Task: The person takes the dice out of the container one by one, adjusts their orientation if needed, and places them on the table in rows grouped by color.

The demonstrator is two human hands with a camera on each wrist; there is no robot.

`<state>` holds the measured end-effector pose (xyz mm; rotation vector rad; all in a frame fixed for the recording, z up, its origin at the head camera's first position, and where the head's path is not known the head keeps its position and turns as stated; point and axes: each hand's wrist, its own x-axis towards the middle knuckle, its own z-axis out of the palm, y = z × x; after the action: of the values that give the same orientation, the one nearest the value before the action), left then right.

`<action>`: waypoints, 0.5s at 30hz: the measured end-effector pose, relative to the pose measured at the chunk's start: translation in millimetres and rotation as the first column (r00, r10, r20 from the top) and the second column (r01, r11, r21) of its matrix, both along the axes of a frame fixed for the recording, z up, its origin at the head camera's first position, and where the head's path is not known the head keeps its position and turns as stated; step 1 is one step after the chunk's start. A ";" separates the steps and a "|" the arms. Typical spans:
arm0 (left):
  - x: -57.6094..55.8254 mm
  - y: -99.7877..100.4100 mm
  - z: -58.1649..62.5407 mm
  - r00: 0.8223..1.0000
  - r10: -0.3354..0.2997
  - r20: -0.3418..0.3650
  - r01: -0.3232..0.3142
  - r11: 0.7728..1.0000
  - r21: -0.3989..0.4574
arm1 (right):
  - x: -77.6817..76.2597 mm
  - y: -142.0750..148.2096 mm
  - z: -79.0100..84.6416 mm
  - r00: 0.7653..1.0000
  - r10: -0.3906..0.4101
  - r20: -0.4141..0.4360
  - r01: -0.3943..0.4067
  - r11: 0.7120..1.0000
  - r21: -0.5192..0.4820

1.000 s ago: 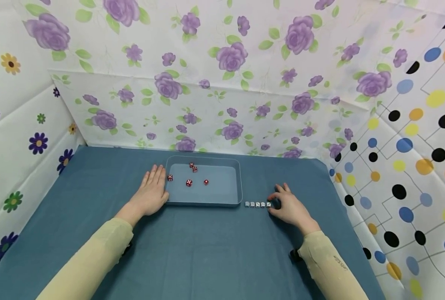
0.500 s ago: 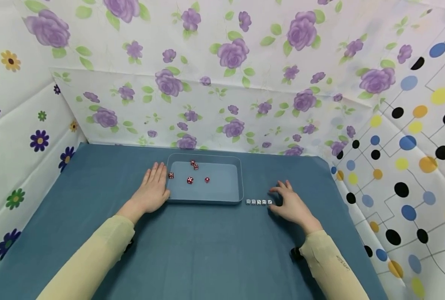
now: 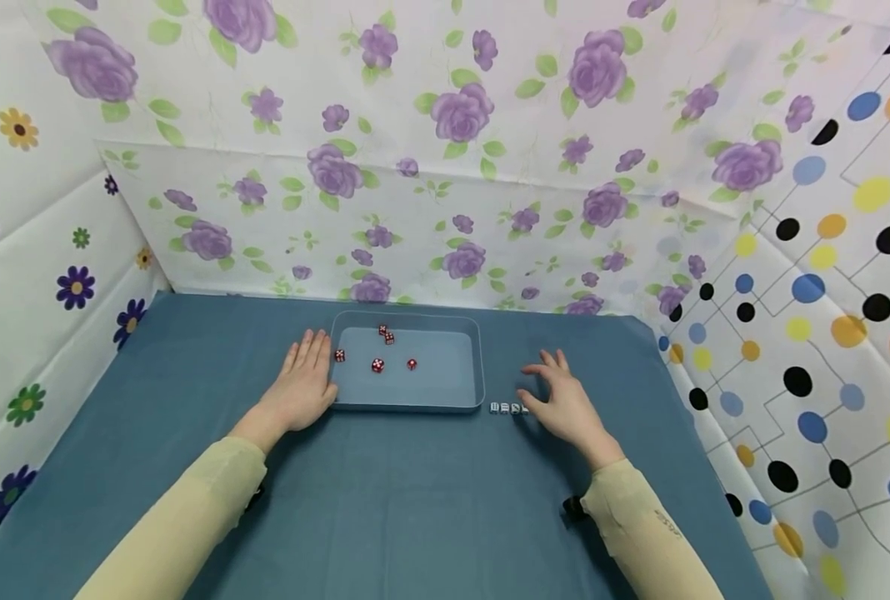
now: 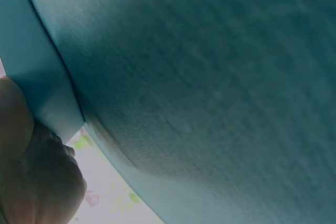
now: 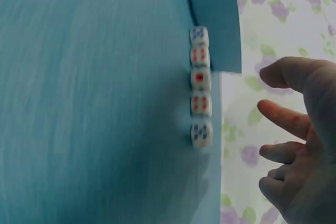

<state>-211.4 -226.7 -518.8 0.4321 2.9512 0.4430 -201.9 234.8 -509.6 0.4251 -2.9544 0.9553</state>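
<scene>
A blue-grey rectangular tray (image 3: 460, 392) lies on the table, and several red dice (image 3: 378, 365) are scattered inside it. My left hand (image 3: 301, 385) lies flat with straight fingers along the tray's left side, its thumb against the rim. To the tray's right, several white dice (image 3: 505, 408) form a straight row; in the right wrist view the white dice (image 5: 200, 79) show red and blue pips. My right hand (image 3: 565, 408) hovers at the row's right end, thumb and fingers spread with nothing between them, and hides the end die in the head view.
A blue-green cloth (image 3: 415, 500) covers the table. A white curtain with purple flowers (image 3: 460, 192) stands behind it. A dotted curtain (image 3: 805, 383) closes the right side, and a daisy-patterned one (image 3: 40, 333) the left.
My right hand has shifted left and a little up over the row's end, its thumb and index finger leaving the end die. The left hand, tray and red dice have stayed put.
</scene>
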 end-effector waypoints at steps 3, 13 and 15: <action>1.0 -0.1 -1.1 1.000 0.002 -0.006 -0.002 1.000 0.002 | -1.0 -13.5 0.4 0.999 0.009 -0.034 -0.009 1.000 -0.010; 2.3 0.5 0.6 1.000 0.006 -0.013 -0.006 1.000 -0.009 | -4.6 -68.5 1.0 0.992 0.085 -0.093 -0.084 0.996 0.017; 2.7 0.1 0.0 1.000 0.009 -0.016 -0.009 1.000 -0.005 | -5.5 -80.5 0.5 0.990 0.102 -0.095 -0.101 0.995 0.014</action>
<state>-208.7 -226.7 -518.8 0.4237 2.9699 0.4344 -207.4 154.3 -509.1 0.6096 -2.8763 0.9036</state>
